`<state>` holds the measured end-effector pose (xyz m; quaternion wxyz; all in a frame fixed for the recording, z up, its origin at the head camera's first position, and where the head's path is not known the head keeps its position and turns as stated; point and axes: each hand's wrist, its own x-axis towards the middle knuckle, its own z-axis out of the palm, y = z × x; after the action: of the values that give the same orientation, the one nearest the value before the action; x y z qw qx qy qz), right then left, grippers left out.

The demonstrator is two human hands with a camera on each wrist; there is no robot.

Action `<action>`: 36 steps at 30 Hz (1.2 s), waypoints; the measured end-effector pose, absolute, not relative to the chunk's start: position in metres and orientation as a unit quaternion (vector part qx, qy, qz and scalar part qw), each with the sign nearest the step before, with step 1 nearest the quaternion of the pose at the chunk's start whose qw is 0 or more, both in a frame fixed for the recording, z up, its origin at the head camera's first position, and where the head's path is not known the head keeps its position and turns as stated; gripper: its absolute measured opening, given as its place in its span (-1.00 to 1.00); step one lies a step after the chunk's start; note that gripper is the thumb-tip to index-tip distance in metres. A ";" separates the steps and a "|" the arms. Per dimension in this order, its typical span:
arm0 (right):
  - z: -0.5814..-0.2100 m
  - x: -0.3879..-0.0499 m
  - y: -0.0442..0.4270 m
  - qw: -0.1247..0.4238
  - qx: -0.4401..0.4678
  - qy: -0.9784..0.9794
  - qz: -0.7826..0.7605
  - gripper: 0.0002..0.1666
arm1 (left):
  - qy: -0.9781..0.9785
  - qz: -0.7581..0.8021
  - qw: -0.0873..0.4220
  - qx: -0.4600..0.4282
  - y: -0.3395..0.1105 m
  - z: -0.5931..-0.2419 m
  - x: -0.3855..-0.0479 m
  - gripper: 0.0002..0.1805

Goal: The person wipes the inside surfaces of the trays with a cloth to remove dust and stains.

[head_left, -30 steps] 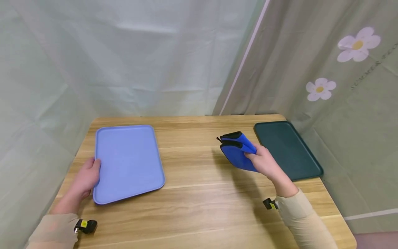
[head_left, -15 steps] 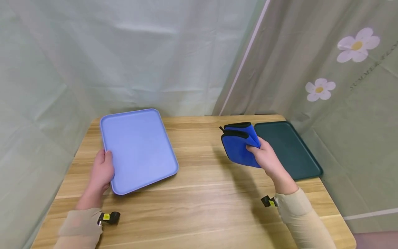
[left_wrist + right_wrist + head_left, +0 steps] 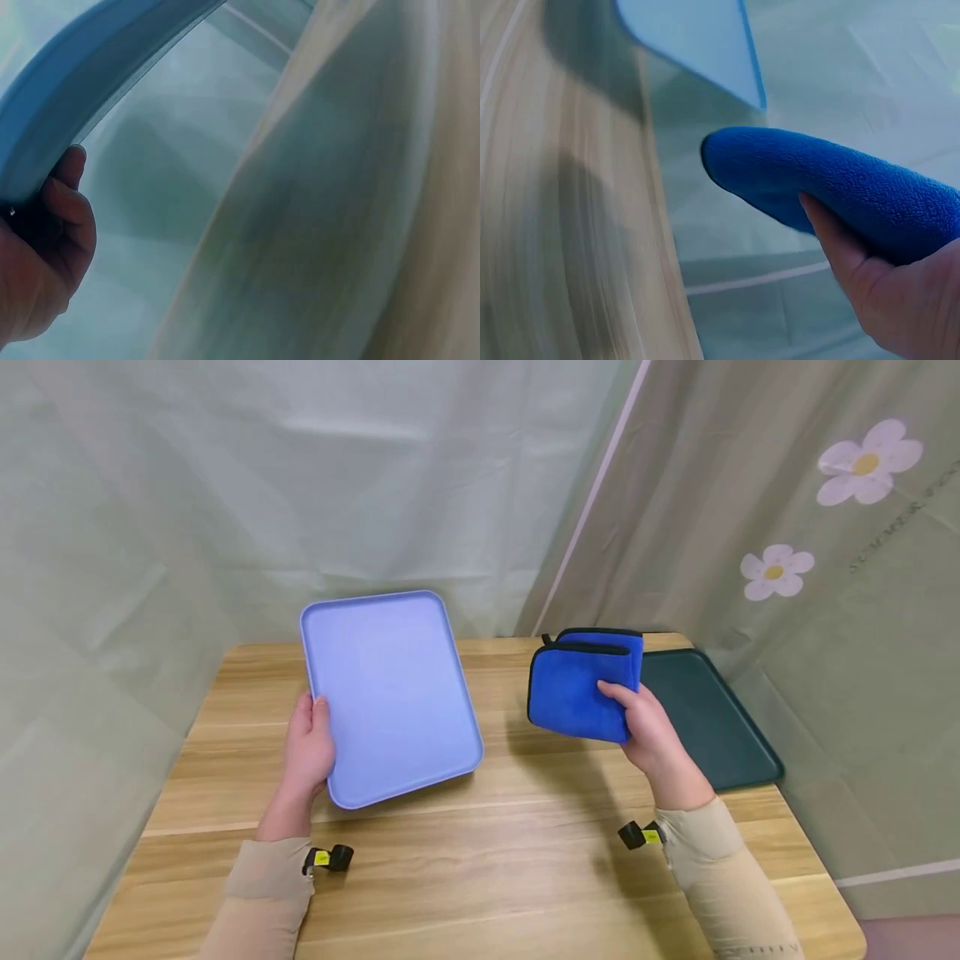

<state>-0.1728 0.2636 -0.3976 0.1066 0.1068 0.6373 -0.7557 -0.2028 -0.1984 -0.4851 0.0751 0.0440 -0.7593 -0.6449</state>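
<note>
Above the wooden table (image 3: 480,893), the left hand (image 3: 309,748) is gripping a flat, light-blue plastic tray (image 3: 393,702) by its edge; the right hand (image 3: 651,727) is gripping a fuzzy blue cloth (image 3: 573,689), probably keeping it folded.

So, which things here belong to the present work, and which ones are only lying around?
In use, it seems:
pale blue tray, gripped by the left hand
blue cloth, held in the right hand

Just lying there, it seems:
dark green tray, on the table
</note>
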 end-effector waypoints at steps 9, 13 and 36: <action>-0.396 -0.182 0.256 0.043 0.126 0.556 -0.820 -0.20 | -0.730 -0.680 0.072 -0.001 -0.158 -0.483 -0.212 -0.44; -0.393 -0.184 0.253 0.002 0.132 0.540 -0.831 -0.26 | -0.730 -0.679 0.069 -0.029 -0.145 -0.481 -0.215 -0.44; -0.374 -0.197 0.216 -0.135 0.102 0.548 -0.819 -0.26 | -0.696 -0.705 0.078 -0.113 -0.102 -0.477 -0.214 -0.46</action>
<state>-0.1974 0.2157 -0.3736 -0.1345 0.1017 0.5477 -0.8195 -0.2139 -0.1015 -0.4771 0.0776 -0.1133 -0.6956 -0.7052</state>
